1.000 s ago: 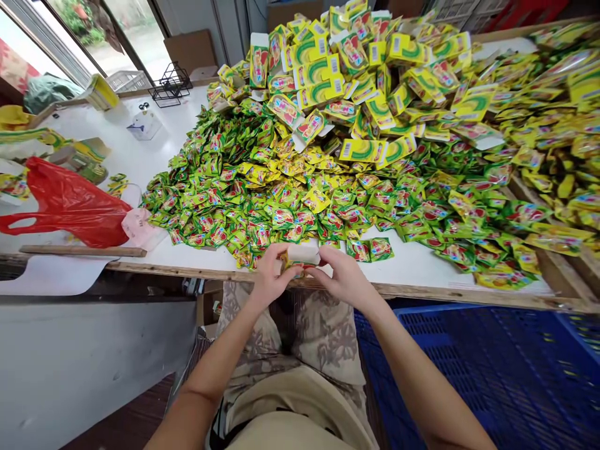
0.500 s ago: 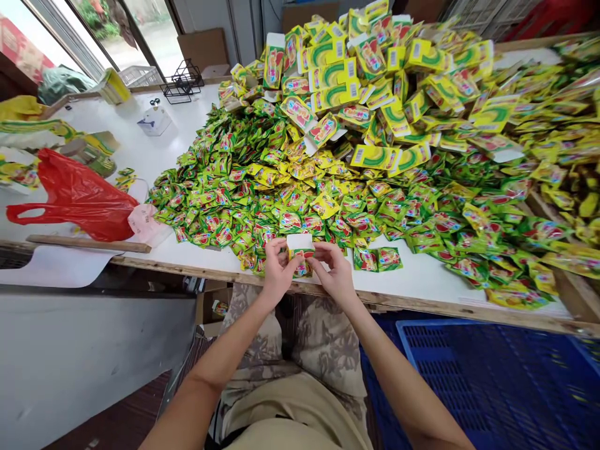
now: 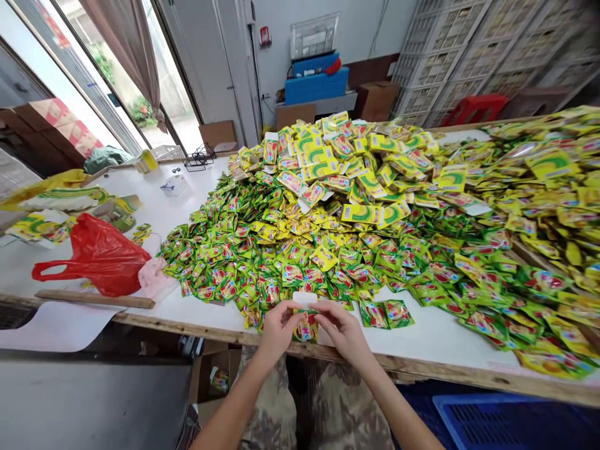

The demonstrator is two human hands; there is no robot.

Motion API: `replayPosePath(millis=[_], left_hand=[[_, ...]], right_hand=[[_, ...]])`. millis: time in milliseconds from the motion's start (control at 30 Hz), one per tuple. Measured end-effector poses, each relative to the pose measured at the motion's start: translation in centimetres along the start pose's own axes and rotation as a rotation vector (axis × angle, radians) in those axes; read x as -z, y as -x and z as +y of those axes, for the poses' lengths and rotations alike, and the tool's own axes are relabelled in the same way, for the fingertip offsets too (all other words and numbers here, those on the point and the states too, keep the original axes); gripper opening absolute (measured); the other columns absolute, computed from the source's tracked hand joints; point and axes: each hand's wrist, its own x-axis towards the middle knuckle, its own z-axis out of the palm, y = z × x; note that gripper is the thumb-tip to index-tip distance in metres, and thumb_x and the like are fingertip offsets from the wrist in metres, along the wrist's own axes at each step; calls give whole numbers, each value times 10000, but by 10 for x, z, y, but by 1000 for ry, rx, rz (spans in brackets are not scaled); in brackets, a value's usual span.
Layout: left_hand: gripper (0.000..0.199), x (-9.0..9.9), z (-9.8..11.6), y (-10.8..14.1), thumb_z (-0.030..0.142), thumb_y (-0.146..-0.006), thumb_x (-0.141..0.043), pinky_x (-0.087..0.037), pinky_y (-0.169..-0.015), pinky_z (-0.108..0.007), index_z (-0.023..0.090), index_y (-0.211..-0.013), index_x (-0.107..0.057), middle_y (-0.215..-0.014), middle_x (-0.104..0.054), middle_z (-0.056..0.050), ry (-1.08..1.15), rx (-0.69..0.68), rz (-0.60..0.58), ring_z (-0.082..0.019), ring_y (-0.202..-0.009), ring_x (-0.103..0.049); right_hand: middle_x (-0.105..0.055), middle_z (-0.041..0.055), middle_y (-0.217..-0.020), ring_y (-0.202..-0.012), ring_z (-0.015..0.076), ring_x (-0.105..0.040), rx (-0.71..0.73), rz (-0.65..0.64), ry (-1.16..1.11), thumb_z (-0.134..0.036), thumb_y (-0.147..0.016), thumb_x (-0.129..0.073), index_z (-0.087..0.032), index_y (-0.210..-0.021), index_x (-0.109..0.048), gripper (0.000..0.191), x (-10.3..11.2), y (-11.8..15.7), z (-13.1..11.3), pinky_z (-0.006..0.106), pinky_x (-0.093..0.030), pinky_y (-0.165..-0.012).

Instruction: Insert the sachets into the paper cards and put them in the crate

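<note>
At the table's near edge, a small yellow, green and red carton [image 3: 306, 329] stands between my two hands with its white flap [image 3: 304, 299] up at the far end. My left hand [image 3: 279, 330] pinches the carton's left side. On the opposite side, the fingers of my right hand [image 3: 344, 331] close on its upper right edge. The carton's contents cannot be made out. Just right of my right hand lie two green sachets [image 3: 387, 314] side by side. Beyond both hands spreads a large heap of green and yellow sachets [image 3: 253, 250].
Many yellow cartons [image 3: 319, 159] are piled on the heap. To the left are a red plastic bag [image 3: 105, 256], a wooden strip [image 3: 96, 299] and a black wire rack [image 3: 200, 157]. A wooden lip [image 3: 450, 374] edges the table. Below right sits a blue crate [image 3: 497, 415].
The camera has tilted up, so the table sits lower in view and more of the back wall shows. Both hands keep hold of the carton, with little shift in their grip.
</note>
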Motion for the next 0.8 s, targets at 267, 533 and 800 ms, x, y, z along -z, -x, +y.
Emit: replayPosePath(millis=[267, 533, 800], left_hand=[[223, -5, 5, -6, 391, -784, -712, -511, -774, -294, 204, -902, -685, -850, -712, -37, 220, 39, 107, -180, -807, -662], [190, 12, 8, -5, 322, -829, -687, -502, -945, -383, 229, -983, -747, -1086, -727, -90, -182, -302, -99, -228, -1050, -659], [166, 9, 17, -8, 287, -823, -689, -552, -798, -318, 214, -958, -750, -947, -751, -70, -273, -326, -53, -189, -883, -688]], right_hand=[[-628, 42, -908, -765, 190, -643, -23, 27, -228, -397, -911, -597, -281, -1268, -491, 389, -6, -12, -7, 341, -566, -708], [-632, 102, -1068, -1010, 233, -604, 286, -144, 107, -342, -934, -593, -230, -1007, -641, 142, 11, -10, -18, 382, -510, -851], [-654, 75, -916, -865, 213, -608, 224, -161, 133, -376, -955, -551, -236, -988, -670, 186, 8, -16, -26, 345, -512, -734]])
